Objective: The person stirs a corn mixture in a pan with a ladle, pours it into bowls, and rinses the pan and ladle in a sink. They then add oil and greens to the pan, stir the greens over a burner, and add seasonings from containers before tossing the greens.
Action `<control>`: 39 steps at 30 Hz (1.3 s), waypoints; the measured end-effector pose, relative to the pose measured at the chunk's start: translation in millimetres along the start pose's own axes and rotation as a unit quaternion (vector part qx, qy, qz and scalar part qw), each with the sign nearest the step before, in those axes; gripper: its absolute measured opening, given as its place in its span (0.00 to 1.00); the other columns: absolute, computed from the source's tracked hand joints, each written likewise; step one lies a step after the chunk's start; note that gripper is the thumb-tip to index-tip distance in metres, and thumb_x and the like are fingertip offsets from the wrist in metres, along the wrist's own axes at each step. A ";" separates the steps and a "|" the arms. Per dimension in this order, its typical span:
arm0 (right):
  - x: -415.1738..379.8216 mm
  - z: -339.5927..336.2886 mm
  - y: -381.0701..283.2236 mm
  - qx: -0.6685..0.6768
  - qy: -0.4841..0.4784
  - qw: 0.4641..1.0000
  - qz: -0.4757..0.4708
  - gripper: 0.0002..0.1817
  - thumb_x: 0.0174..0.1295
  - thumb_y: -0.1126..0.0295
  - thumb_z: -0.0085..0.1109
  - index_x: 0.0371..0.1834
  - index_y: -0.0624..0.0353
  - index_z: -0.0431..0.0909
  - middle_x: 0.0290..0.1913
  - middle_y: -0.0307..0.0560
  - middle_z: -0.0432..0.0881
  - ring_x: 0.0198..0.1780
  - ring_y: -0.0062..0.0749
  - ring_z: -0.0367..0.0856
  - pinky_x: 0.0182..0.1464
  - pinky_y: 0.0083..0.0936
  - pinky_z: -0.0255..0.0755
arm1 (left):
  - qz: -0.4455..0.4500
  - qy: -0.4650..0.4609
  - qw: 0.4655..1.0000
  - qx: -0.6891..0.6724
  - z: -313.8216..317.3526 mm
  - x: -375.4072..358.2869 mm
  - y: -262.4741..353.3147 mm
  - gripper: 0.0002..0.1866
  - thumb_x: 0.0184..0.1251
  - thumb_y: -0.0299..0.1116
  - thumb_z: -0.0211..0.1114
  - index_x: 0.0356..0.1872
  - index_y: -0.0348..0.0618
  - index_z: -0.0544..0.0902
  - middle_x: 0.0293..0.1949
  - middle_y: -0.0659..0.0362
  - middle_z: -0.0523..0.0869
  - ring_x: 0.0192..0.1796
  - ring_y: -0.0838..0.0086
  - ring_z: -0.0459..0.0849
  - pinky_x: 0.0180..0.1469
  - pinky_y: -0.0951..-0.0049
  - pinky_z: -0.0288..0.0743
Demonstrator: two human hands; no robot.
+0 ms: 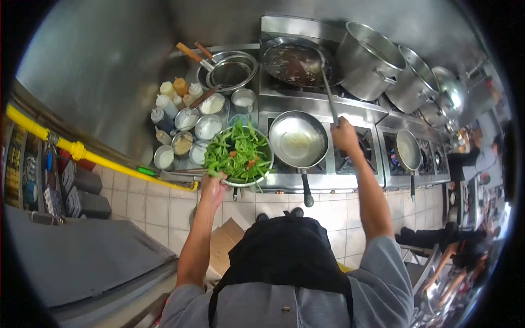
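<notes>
My left hand grips the near rim of a metal bowl heaped with green leafy vegetables and a few orange-red bits. My right hand is closed round the handle of a long ladle. The ladle's head rests in a large dark wok with brown liquid at the back of the stove. Between my hands, a frying pan sits on a front burner, its handle pointing towards me.
Squeeze bottles and small seasoning bowls stand left, below a strainer. Tall pots stand back right, with another pan nearer. A yellow pipe runs along the left. Other people are at right.
</notes>
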State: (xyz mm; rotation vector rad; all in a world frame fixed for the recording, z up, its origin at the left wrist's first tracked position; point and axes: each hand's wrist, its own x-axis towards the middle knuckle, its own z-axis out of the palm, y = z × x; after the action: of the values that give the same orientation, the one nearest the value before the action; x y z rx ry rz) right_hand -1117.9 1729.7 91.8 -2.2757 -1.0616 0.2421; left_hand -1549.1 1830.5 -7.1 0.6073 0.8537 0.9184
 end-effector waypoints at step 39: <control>-300.0 -89.6 69.8 -0.168 -0.098 0.980 0.035 0.22 0.64 0.72 0.52 0.62 0.61 0.71 0.30 0.57 0.84 0.27 0.54 0.83 0.33 0.46 0.77 | 0.447 -0.254 0.600 0.613 235.1 166.2 7.1 0.08 0.55 0.24 0.63 0.31 0.34 0.73 0.28 0.39 0.81 0.35 0.39 0.81 0.36 0.47 0.72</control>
State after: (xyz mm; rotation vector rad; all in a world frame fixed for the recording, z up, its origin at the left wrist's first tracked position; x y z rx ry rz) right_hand -1236.4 1431.6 95.6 -2.6374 -1.1982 0.3454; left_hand -1299.3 1955.6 63.0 2.5748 0.4911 0.7953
